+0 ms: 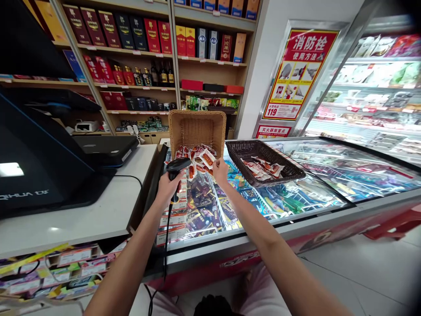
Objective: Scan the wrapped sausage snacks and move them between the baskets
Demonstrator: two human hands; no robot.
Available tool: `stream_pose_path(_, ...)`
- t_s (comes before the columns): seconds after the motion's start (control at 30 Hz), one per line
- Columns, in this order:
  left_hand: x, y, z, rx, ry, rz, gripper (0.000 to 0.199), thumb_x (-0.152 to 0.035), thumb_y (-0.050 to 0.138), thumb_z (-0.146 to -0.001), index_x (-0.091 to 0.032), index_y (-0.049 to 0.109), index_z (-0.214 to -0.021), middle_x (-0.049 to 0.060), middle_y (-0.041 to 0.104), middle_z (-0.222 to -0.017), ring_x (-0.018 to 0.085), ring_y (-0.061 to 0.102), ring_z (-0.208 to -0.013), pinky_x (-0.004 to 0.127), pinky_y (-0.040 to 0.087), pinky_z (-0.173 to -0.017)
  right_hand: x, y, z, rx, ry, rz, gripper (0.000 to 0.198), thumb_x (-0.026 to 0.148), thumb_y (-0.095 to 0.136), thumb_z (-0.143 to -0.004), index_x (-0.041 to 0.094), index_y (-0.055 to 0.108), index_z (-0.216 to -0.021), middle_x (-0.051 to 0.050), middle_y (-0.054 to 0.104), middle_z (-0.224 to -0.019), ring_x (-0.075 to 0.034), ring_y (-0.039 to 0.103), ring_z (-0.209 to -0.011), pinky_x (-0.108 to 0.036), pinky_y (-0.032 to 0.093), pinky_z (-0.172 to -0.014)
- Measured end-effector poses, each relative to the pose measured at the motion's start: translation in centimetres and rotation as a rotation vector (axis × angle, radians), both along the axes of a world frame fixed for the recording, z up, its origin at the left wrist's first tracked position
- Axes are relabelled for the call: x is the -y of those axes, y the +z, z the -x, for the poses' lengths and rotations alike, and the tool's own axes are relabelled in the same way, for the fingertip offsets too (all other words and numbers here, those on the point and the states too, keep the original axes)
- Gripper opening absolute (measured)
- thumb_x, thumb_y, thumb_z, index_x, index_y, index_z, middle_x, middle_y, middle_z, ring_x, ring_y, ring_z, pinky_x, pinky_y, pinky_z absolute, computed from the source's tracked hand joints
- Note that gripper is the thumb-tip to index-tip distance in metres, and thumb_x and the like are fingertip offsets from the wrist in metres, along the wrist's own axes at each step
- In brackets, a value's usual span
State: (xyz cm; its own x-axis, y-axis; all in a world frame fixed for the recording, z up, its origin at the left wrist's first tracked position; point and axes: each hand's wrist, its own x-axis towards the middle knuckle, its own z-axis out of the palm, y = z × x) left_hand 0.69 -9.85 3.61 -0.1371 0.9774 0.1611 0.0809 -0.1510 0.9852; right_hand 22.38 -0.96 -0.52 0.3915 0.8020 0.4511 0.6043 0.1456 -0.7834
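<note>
My left hand [168,189] is wrapped round the handle of a black barcode scanner [178,164], whose head points to the right and whose cord hangs down. In my right hand [220,170], the fingers pinch the edge of a small sealed sausage packet [208,159], white-edged with a reddish-brown filling. Both hands are over the glass top of a chest freezer. Just beyond them a tan wicker basket [197,125] lies tipped with its opening towards me. Several similar packets [192,170] spill from its mouth onto the glass.
A dark brown woven tray [235,153] with several packets [263,170] sits on the freezer glass [200,206] to the right. A checkout screen [42,166] stands on the white counter [125,197] at left. Shelves of boxes and bottles [161,74] line the back.
</note>
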Motion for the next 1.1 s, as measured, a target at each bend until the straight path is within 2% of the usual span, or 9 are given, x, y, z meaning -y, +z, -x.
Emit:
stream_pose_path(0.1, 0.0, 0.5, -1.7, -0.058, -0.062, 0.022, 0.045, -0.057, 0.082, -0.074, -0.022, 0.055, -0.071, -0.002, 0.054, -0.052, 0.012, 0.047, -0.043, 0.026, 0.036, -0.043, 1.5, 0.6, -1.8, -0.041, 0.010, -0.053, 0.022, 0.022, 0.047, -0.092, 0.028, 0.037, -0.074, 0.005, 0.048, -0.067, -0.016, 0.045, -0.066, -0.027, 0.034, -0.069)
stream_pose_path(0.27, -0.9, 0.4, -4.5, -0.146, -0.136, -0.004, 0.046, -0.059, 0.079, -0.076, -0.022, 0.053, -0.067, -0.001, 0.054, -0.050, 0.014, 0.049, -0.043, 0.027, 0.035, -0.045, 3.7, 1.4, -4.9, -0.071, 0.019, -0.059, 0.025, 0.023, 0.051, -0.091, 0.027, 0.036, -0.071, 0.005, 0.051, -0.067, -0.015, 0.048, -0.067, -0.027, 0.035, -0.070)
stream_pose_path(0.37, -1.2, 0.3, -6.3, -0.222, -0.158, -0.014, 0.047, -0.060, 0.077, -0.077, -0.023, 0.051, -0.064, -0.001, 0.053, -0.047, 0.014, 0.048, -0.041, 0.027, 0.035, -0.046, 4.6, 1.3, -6.5, -0.094, 0.016, -0.055, 0.025, 0.025, 0.052, -0.091, 0.027, 0.038, -0.071, 0.004, 0.054, -0.068, -0.016, 0.052, -0.068, -0.027, 0.037, -0.070)
stream_pose_path(0.5, -0.9, 0.8, -8.6, -0.207, -0.162, 0.002, 0.046, -0.059, 0.080, -0.075, -0.024, 0.051, -0.067, -0.003, 0.054, -0.049, 0.014, 0.048, -0.040, 0.027, 0.036, -0.045, 5.3, 0.7, -8.6, -0.124, -0.016, -0.064, 0.025, 0.027, 0.052, -0.092, 0.028, 0.039, -0.071, 0.004, 0.054, -0.067, -0.017, 0.053, -0.067, -0.028, 0.039, -0.072)
stream_pose_path(0.73, -1.5, 1.8, -14.3, -0.136, -0.269, 0.020, 0.044, -0.057, 0.083, -0.075, -0.022, 0.055, -0.074, -0.003, 0.056, -0.051, 0.012, 0.047, -0.040, 0.025, 0.033, -0.041, 5.0, 1.1, -15.9, -0.075, -0.315, -0.115, 0.019, 0.022, 0.051, -0.090, 0.027, 0.044, -0.073, 0.001, 0.057, -0.069, -0.020, 0.052, -0.071, -0.031, 0.040, -0.076)
stream_pose_path(0.87, -2.2, 1.8, -17.6, -0.083, -0.333, 0.020, 0.044, -0.054, 0.084, -0.075, -0.022, 0.055, -0.076, -0.004, 0.055, -0.052, 0.011, 0.046, -0.040, 0.024, 0.034, -0.040, 5.1, 1.5, -19.8, -0.014, -0.415, -0.010, 0.017, 0.017, 0.048, -0.096, 0.023, 0.053, -0.081, -0.007, 0.064, -0.080, -0.024, 0.058, -0.081, -0.034, 0.041, -0.080)
stream_pose_path(0.97, -2.4, 2.1, -17.8, -0.057, -0.340, 0.007, 0.044, -0.055, 0.084, -0.075, -0.022, 0.054, -0.075, -0.004, 0.054, -0.052, 0.011, 0.047, -0.040, 0.024, 0.034, -0.040, 5.4, 1.5, -20.2, 0.068, -0.466, 0.023, 0.014, 0.019, 0.049, -0.100, 0.018, 0.061, -0.093, -0.015, 0.069, -0.096, -0.028, 0.061, -0.095, -0.038, 0.042, -0.087)
stream_pose_path(1.03, -2.5, 2.4, -16.5, -0.055, -0.299, -0.014, 0.044, -0.054, 0.084, -0.075, -0.022, 0.054, -0.075, -0.003, 0.054, -0.052, 0.011, 0.046, -0.040, 0.025, 0.034, -0.039, 5.5, 1.4, -19.1, 0.153, -0.499, -0.065, 0.016, 0.021, 0.049, -0.101, 0.016, 0.065, -0.104, -0.020, 0.068, -0.113, -0.032, 0.059, -0.108, -0.042, 0.042, -0.095)
stream_pose_path(1.1, -2.6, 2.6, -14.1, -0.061, -0.240, -0.025, 0.043, -0.053, 0.084, -0.075, -0.022, 0.054, -0.074, -0.003, 0.054, -0.052, 0.011, 0.046, -0.040, 0.025, 0.034, -0.039, 5.4, 1.3, -16.8, 0.236, -0.469, -0.143, 0.021, 0.020, 0.049, -0.101, 0.016, 0.066, -0.112, -0.021, 0.066, -0.124, -0.033, 0.056, -0.117, -0.045, 0.040, -0.102)
